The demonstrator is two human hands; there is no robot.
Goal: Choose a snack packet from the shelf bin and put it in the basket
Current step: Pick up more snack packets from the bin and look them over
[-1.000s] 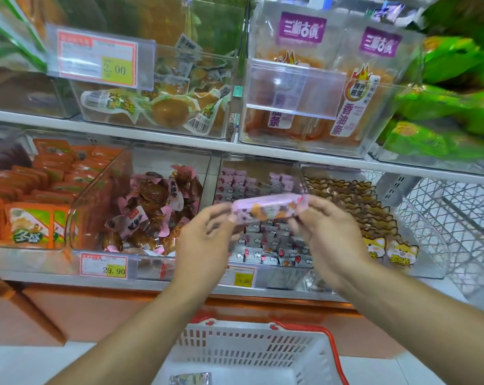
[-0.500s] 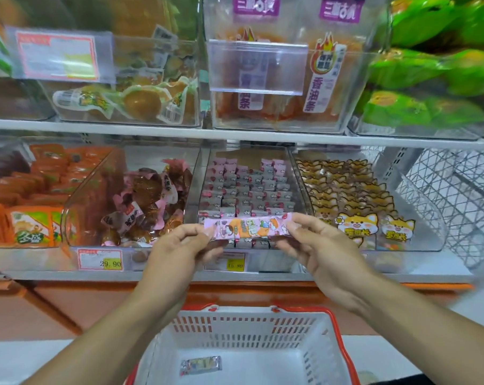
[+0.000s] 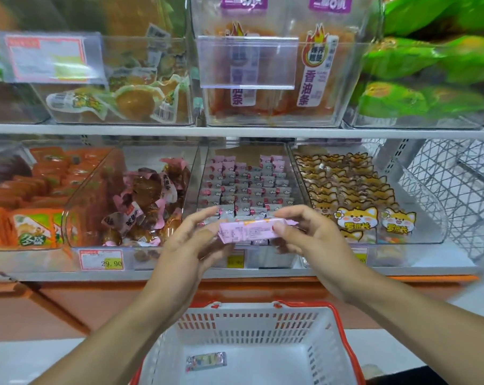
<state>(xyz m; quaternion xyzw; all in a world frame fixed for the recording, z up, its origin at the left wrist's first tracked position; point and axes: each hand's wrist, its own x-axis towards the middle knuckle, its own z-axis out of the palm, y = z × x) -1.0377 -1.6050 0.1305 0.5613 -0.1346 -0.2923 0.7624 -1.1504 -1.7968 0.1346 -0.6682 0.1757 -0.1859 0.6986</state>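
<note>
Shelf unit [image 3: 235, 132] fills the upper two thirds of the frame; its top row of clear bins is cut off at the top edge and blurred, print mostly unreadable. Green packets [image 3: 429, 59] at upper right run out of frame. Wire rack [image 3: 451, 195] at right is blurred at its edge.

White basket [image 3: 252, 329] with red rim sits at bottom centre, its near side cut off by the frame; a small wrapped packet [image 3: 206, 361] lies on its floor, label too small to read.

Middle bin [image 3: 246, 187] on the lower shelf holds rows of small pink-and-grey packets; its front wall and price tag are partly hidden behind the hands. Price tag [image 3: 101, 259] at lower left reads 29.90. Cat-print packets [image 3: 357, 218] fill the bin to the right.

Both forearms rise from the bottom corners and meet at centre frame. Left hand [image 3: 192, 240] pinches the left end of the pink snack packet [image 3: 246, 232], fingers partly spread. Right hand [image 3: 310, 236] grips the right end, thumb on the near face. The packet is held level in front of the middle bin, above the basket, its small print illegible.
</note>
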